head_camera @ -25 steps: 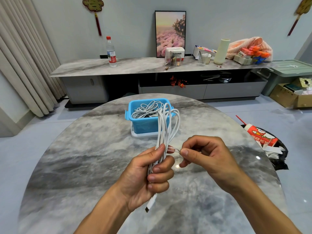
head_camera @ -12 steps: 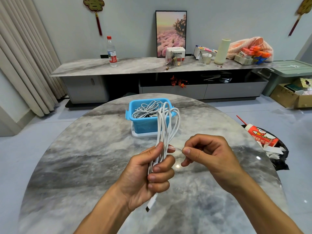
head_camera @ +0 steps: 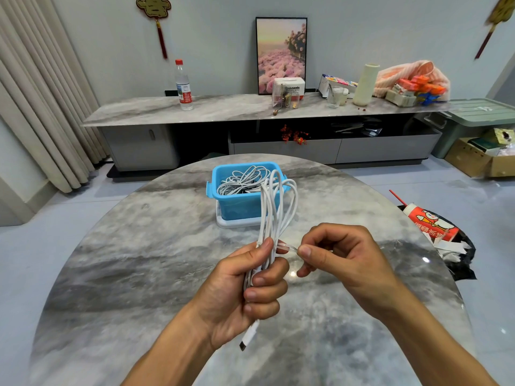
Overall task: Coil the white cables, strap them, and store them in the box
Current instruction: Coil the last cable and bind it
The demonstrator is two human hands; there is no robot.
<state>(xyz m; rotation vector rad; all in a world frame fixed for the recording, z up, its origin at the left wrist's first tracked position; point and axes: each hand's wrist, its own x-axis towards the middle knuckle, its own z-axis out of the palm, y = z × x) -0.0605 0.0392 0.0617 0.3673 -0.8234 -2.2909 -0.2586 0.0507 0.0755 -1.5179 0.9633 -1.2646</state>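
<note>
Evidently strapping: the left hand [head_camera: 245,288] grips the looped bundle of white cable [head_camera: 274,207] upright, steadying it, while the right hand [head_camera: 338,259] pinches a thin translucent strap [head_camera: 287,247] taut beside it, nearer than the blue plastic box [head_camera: 237,203] holding other cables.

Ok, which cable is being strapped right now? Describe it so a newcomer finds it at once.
Over the round marble table, in front of the blue box, the left hand grips a coiled white cable. Unlike the loose cables in the box, it stands upright in long loops, with the right hand pinching a thin strap at its middle.
</note>
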